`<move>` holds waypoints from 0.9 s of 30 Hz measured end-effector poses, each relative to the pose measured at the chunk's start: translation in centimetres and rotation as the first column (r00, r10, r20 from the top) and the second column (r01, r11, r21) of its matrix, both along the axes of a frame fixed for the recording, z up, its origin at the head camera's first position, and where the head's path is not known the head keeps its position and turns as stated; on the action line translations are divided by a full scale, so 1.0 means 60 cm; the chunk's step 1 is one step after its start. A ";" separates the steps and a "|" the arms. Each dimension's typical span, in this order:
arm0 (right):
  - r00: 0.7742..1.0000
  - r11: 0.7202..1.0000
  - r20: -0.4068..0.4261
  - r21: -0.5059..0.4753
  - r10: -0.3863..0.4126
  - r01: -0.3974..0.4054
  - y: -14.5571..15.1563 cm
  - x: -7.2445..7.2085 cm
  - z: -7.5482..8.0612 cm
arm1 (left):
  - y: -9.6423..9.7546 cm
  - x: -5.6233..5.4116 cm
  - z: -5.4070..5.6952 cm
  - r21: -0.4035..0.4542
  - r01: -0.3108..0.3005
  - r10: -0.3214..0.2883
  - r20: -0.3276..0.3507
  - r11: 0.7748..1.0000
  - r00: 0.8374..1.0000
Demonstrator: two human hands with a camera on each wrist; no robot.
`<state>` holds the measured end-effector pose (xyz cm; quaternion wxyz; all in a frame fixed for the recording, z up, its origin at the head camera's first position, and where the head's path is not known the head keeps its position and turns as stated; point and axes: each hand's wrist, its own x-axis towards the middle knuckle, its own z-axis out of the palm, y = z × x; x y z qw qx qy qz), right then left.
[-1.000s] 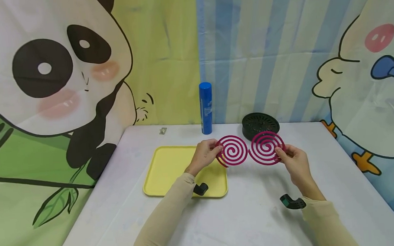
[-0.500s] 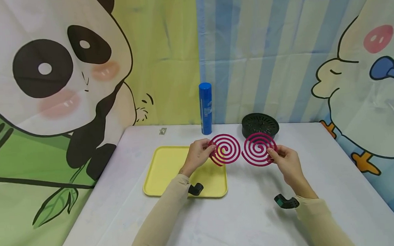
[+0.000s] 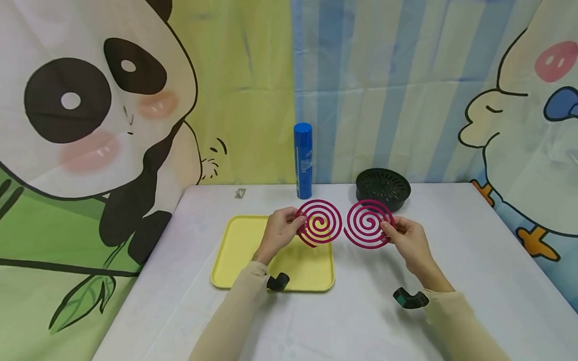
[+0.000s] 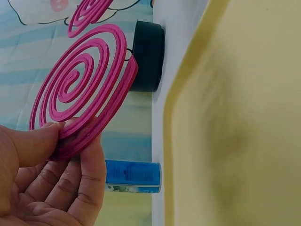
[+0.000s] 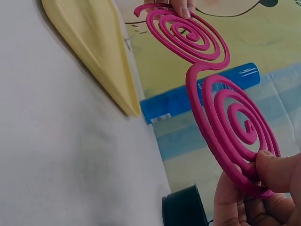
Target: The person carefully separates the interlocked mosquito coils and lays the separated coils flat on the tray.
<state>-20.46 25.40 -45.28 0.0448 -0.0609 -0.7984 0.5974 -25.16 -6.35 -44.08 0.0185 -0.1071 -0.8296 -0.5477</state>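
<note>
Two magenta mosquito coils are held up side by side, a narrow gap between them in the head view. My left hand (image 3: 278, 233) pinches the left mosquito coil (image 4: 77, 84) at its outer edge, thumb on the near face and fingers behind. Over on the right, my right hand (image 3: 412, 245) grips the other mosquito coil (image 5: 230, 120) the same way, by its outer rings. The left coil overlaps the right part of a yellow tray (image 3: 255, 285) in the head view. Behind the right coil stands a round black holder (image 3: 381, 185) with a slotted lid.
A tall blue spray can (image 3: 304, 160) stands at the back of the white table (image 3: 326, 331). Near the back left edge lies a small metal piece (image 3: 240, 193). A curtain (image 3: 245, 84) with cartoon animals hangs right behind the table.
Both hands have shifted left together with their coils, bringing the left coil over the tray's right part. The grips look the same, and the other objects stay in place.
</note>
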 end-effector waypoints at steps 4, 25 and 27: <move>1.000 1.000 0.004 -0.004 0.005 -0.005 -0.007 -0.002 -0.003 | -0.009 0.000 -0.006 0.011 -0.008 0.008 0.012 1.000 1.000; 0.997 0.999 0.056 -0.010 0.049 -0.048 -0.049 -0.012 -0.024 | -0.063 0.029 -0.021 0.003 -0.099 0.099 0.050 0.995 0.994; 0.997 0.998 0.055 -0.010 0.055 -0.055 -0.053 -0.014 -0.025 | -0.068 0.030 -0.022 0.007 -0.114 0.113 0.057 0.993 0.992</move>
